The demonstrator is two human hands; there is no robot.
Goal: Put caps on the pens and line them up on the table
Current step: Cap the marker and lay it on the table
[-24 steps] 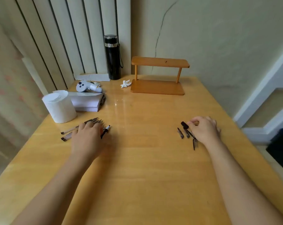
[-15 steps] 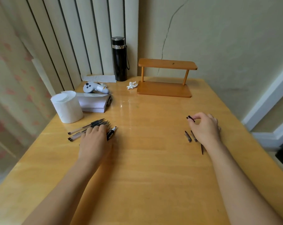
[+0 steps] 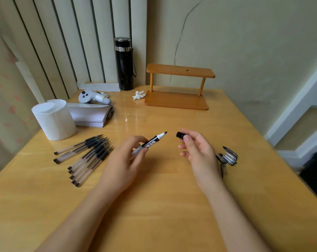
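My left hand holds an uncapped black-and-white marker above the table, its tip aimed right and away from me. My right hand pinches a black cap between thumb and fingers, a short gap from the marker's tip. Several uncapped clear pens with black grips lie in a loose fan on the wooden table, left of my left hand. Several black caps lie in a small heap just right of my right hand.
A white paper roll and a stack of paper sit at the left. Behind them lie a white controller and a black flask. A small wooden shelf stands at the back, with a crumpled tissue beside it.
Both hands lifted off the table and came together at the middle. The left hand picked the marker out of the pens; the right hand carried a cap left, toward its tip.
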